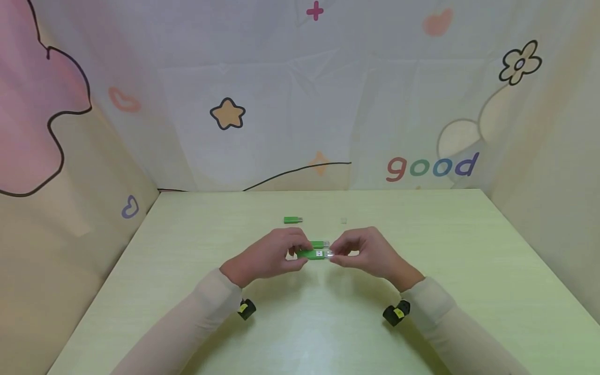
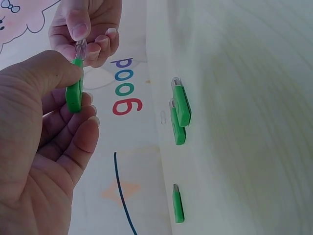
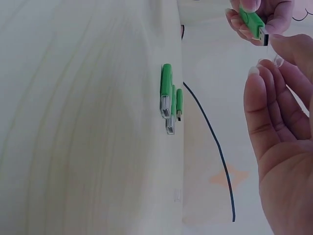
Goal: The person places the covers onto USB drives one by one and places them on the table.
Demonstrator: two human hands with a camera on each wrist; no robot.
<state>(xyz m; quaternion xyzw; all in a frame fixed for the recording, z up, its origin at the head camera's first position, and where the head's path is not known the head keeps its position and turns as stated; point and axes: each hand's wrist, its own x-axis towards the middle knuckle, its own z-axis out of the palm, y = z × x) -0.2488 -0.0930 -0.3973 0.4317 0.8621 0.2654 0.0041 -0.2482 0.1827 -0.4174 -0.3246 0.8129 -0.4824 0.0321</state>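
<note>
My left hand [image 1: 274, 255] pinches a green USB flash drive [image 2: 74, 93] between thumb and fingers, above the table. Its metal plug [image 3: 264, 36] is exposed and points toward my right hand [image 1: 365, 252]. Between the right thumb and fingertips is a small clear cap [image 3: 278, 60], held close to the plug's end. On the table beyond lie two more green drives with clear caps, a nearer capped drive [image 2: 182, 105] and a farther capped drive [image 2: 177, 129], side by side. An uncapped green drive [image 1: 291, 220] lies farther back on the left.
A loose clear cap [image 1: 344, 221] lies on the table [image 1: 300, 323], behind the hands and to the right. Printed cloth [image 1: 281, 78] hangs along the back and both sides of the table. A small black camera is strapped at each wrist.
</note>
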